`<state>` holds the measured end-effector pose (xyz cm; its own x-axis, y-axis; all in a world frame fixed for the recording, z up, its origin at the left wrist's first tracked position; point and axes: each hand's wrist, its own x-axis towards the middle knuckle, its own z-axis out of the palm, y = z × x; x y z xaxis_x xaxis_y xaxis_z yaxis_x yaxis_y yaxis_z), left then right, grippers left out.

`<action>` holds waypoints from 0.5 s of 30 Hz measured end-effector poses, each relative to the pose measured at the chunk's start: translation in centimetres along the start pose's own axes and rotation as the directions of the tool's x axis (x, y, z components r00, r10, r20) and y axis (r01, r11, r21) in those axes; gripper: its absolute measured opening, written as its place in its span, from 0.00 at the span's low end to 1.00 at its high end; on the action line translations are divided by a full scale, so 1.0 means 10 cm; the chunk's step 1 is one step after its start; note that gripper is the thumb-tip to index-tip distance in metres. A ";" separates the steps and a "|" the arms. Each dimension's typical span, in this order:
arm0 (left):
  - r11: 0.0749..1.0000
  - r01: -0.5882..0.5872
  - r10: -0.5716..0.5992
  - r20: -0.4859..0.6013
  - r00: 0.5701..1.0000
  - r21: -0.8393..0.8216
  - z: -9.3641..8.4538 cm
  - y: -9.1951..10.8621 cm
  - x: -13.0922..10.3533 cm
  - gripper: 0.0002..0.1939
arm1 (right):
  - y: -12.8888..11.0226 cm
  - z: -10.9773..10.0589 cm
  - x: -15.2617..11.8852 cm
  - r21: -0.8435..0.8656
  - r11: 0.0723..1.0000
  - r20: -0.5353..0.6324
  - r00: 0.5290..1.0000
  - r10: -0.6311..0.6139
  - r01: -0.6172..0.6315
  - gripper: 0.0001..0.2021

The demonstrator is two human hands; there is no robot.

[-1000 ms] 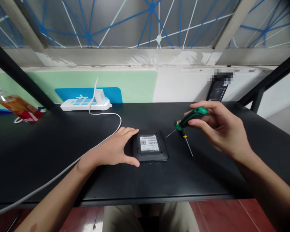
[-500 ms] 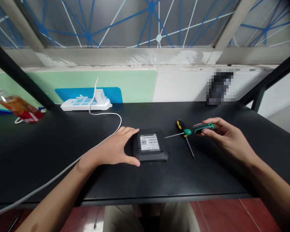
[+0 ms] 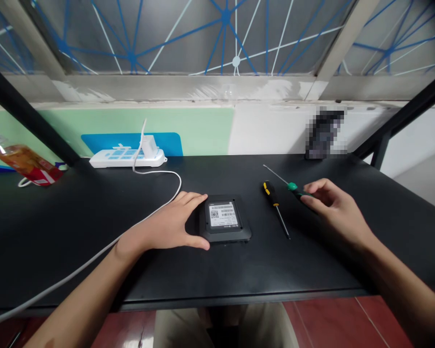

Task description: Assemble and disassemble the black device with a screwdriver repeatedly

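Note:
A flat black device [image 3: 243, 227] with a white printed label lies on the desk. My left hand [image 3: 170, 222] spans its left end, thumb at the near edge and fingertips at the far corner, holding it. To the right, the fingers of my right hand [image 3: 335, 205] are curled round the handle of a green-and-black screwdriver [image 3: 292, 186]. That screwdriver lies low over the desk, its shaft pointing away and to the left; my fingers partly cover its handle. Between it and the device lies a black-and-yellow screwdriver [image 3: 271, 194], its tip toward me.
Along the back left stands a white power strip [image 3: 125, 158] with a charger [image 3: 149, 146] plugged in. Its white cable [image 3: 94, 261] runs past my left arm. A drink bottle [image 3: 29, 163] is at far left. A pixelated dark object [image 3: 322, 135] leans on the wall at back right.
The green screwdriver has swung from crossing over the black-and-yellow one to lying beyond and right of it, tip now pointing away. My left hand and the device have stayed in place.

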<state>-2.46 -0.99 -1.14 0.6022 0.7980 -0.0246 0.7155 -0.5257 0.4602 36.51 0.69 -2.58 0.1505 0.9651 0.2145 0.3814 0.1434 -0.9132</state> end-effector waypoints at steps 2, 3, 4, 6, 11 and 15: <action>1.000 0.008 -0.008 0.004 1.000 -0.005 0.00 0.00 0.00 0.56 | -0.03 0.09 -0.06 -0.069 0.996 0.021 0.998 -0.053 0.055 0.10; 1.000 0.008 -0.008 0.002 1.000 -0.007 0.00 0.00 0.00 0.56 | -0.05 0.14 -0.10 -0.109 0.990 0.029 0.996 -0.085 0.088 0.09; 1.000 0.004 -0.004 -0.003 1.000 -0.008 0.00 0.00 0.00 0.55 | -0.07 0.19 -0.13 -0.152 0.981 0.035 0.992 -0.119 0.123 0.09; 1.000 0.001 -0.001 -0.005 1.000 -0.008 0.00 0.00 0.00 0.55 | -0.11 0.30 -0.20 -0.306 0.919 0.094 0.968 -0.233 0.251 0.09; 1.000 0.019 -0.019 0.018 1.000 0.003 -0.01 0.01 0.00 0.57 | -0.16 0.49 -0.33 -0.466 0.761 0.249 0.892 -0.377 0.452 0.09; 1.000 0.010 -0.010 0.008 1.000 0.007 0.00 0.00 0.00 0.56 | -0.14 0.56 -0.37 -0.542 0.699 0.283 0.884 -0.371 0.467 0.09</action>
<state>-2.47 -0.97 -1.19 0.5980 0.8007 -0.0360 0.7237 -0.5201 0.4537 30.34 -1.88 -4.04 -0.2666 0.8624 0.4303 0.8309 0.4319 -0.3508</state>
